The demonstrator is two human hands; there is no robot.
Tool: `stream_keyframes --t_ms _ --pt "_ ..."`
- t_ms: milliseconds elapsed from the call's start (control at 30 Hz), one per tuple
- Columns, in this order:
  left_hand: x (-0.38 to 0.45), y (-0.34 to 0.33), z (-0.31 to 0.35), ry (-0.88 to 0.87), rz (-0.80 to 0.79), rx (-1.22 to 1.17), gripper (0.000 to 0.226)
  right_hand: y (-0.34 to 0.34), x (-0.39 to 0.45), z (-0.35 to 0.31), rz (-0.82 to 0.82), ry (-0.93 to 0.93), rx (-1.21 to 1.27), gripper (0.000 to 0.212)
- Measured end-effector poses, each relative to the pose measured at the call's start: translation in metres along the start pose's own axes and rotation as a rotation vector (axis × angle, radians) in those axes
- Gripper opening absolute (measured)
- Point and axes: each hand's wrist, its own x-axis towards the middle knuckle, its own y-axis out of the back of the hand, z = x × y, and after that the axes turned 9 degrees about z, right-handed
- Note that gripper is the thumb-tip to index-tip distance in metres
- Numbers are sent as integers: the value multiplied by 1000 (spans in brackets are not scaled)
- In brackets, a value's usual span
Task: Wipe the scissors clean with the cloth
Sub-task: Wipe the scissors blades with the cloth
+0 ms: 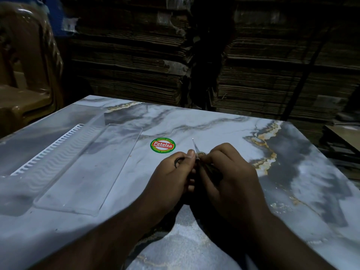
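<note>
Forearms reach in from the near edge and meet above the marbled counter [214, 123]; the left hand [173, 176] has its fingers curled round the scissors [195, 148], a dark handle ring showing at its knuckles, which seems meant to keep the tool steady with the point aimed away from the body; the right hand [231, 178] is closed against it from the right, thumb and fingers pinching a small dark wad that I take to be the cloth [211, 168], though the dim light leaves it hard to make out; only the thin bright blade tip pokes out beyond the two thumbs, so the wiping, by my judgement, is working along the blade near the pivot; both hands are lifted just off the counter, probably to let the blade turn freely; to the left lies a clear plastic tray [93, 172] with a white ribbed strip [48, 149] along its far-left side; just beyond the hands sits a round green and red sticker [162, 145]; farther back rise stacks of flattened cardboard [136, 55], and a brown plastic chair [25, 65] stands at far left.
</note>
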Motion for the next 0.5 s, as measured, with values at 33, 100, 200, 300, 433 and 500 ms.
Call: stream_keyframes --t_ms 33,100,200,300,433,500 --pt "0 0 0 -4 9 7 48 -1 0 -1 2 8 5 16" --pt "0 1 -1 -4 11 23 45 -2 0 1 10 60 11 19" --pt "-2 0 0 13 -3 16 46 1 0 7 16 110 -18 19" --pt "-4 -2 2 15 -14 20 43 1 1 6 17 119 -46 15" --pt "-3 -1 3 29 -14 30 42 4 4 8 15 168 -24 15" --pt "-3 -1 6 40 1 47 42 6 2 8 -56 201 17 13"
